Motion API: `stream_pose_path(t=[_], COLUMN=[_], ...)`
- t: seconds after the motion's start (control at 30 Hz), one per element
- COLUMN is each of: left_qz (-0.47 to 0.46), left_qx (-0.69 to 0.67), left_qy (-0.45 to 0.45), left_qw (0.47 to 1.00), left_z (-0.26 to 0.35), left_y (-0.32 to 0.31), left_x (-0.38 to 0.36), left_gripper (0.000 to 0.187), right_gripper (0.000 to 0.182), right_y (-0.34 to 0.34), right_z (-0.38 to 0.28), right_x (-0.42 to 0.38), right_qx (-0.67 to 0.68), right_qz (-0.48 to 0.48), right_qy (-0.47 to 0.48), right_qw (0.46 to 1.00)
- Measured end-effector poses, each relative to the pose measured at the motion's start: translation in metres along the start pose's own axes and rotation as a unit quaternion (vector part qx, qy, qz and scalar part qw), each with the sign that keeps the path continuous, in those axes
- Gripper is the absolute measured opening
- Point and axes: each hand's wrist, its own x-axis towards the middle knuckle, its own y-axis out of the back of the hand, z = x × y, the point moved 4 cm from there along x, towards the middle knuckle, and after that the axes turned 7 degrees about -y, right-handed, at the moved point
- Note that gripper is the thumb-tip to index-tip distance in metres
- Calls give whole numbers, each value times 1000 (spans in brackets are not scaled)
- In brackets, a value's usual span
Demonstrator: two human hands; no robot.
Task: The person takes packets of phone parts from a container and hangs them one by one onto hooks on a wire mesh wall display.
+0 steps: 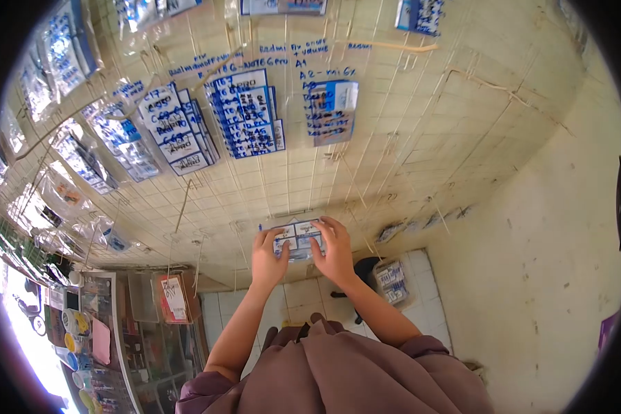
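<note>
In the middle of the view I hold a small stack of labelled packets (pixel 297 237), white cards with blue edges in clear plastic. My left hand (pixel 269 257) grips the stack's left side, thumb on the front. On the right side, my right hand (pixel 334 252) has its fingers over the top corner and its thumb on the front. The stack is level with the lower part of a wire grid rack (pixel 366 165). Fingers behind the packets are hidden.
Packs of blue-and-white labelled packets (pixel 245 114) hang from long hooks on the rack, mostly at upper left. Several bare hooks stick out. A glass cabinet (pixel 152 352) stands at lower left with a cardboard box (pixel 174 298) by it. More packets (pixel 392 281) lie low at right.
</note>
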Motion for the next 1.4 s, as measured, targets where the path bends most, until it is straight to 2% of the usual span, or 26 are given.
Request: stream_pose_path(t=[0.07, 0.13, 0.23, 0.37, 0.4, 0.43, 0.5, 0.57, 0.67, 0.73, 0.77, 0.83, 0.9, 0.97, 1.03, 1.07, 1.1, 1.13, 1.17, 1.3, 1.33, 1.37, 1.4], left_qz=[-9, 1, -24, -15, -8, -2, -2, -1, 11, 7, 7, 0, 5, 11, 96, 97, 103, 107, 106, 136, 158, 157, 119], left_qx=[29, 79, 91, 84, 55, 26, 28, 30, 60, 16, 15, 19, 16, 13, 57, 54, -19, -92, -95, -245, -297, -301, -286], left_qy=[27, 105, 172, 177, 208, 237, 240, 237, 249, 270, 266, 248, 231, 213, 84, 79, 128, 176, 172, 125, 102, 95, 68], left_qw=[999, 991, 981, 980, 977, 971, 970, 971, 966, 963, 964, 968, 973, 977, 990, 991, 986, 974, 975, 952, 936, 936, 948], left_z=[-27, -50, -75, -93, -97, -101, -107, -109, -99, -97, -97, -96, -90, -84, -66, -62, -54, -49, -46, -18, -6, 4, 16], left_y=[-9, -11, -16, -20, -21, -21, -22, -22, -16, -14, -13, -12, -9, -8, 1, 2, 7, 10, 12, 25, 32, 38, 43], left_x=[-20, -37, -53, -61, -62, -62, -62, -60, -52, -51, -50, -43, -40, -38, -33, -33, -32, -33, -33, -27, -23, -20, -16], left_gripper=[33, 39, 43, 42, 44, 45, 45, 45, 41, 27, 27, 13, 11, 9, 9, 9, 9, 9, 9, 5, 3, 3, 4], right_gripper=[41, 41, 43, 40, 40, 38, 36, 36, 34, 29, 24, 23, 21, 20, 18, 16, 16, 16, 16, 19, 21, 23, 23], right_y=[-15, -27, -45, -53, -54, -53, -51, -52, -49, -45, -42, -43, -44, -40, -28, -21, -16, -13, -11, -5, -3, 0, 10], right_z=[33, 57, 85, 97, 96, 95, 94, 98, 90, 91, 91, 101, 109, 109, 96, 87, 82, 83, 83, 85, 81, 79, 63], right_x=[-10, -19, -31, -37, -37, -37, -36, -31, -28, -28, -28, -28, -30, -31, -30, -31, -32, -35, -37, -59, -67, -72, -72], right_qx=[-34, -46, -50, 15, 15, -18, -50, 74, 149, 126, 103, 65, 26, -32, -83, -134, -135, -34, 67, 99, 168, 236, 235], right_qz=[8, -3, -13, -24, -24, -5, 18, 27, 75, 68, 57, 65, 74, 98, 143, 181, 186, 160, 132, 125, 110, 94, 100], right_qy=[-52, -80, -117, -164, -164, -159, -153, -212, -257, -263, -271, -267, -262, -213, -170, -131, -130, -189, -243, -266, -265, -262, -257], right_qw=[998, 996, 992, 986, 986, 987, 987, 974, 952, 954, 955, 959, 962, 971, 971, 965, 964, 968, 959, 951, 943, 931, 932])
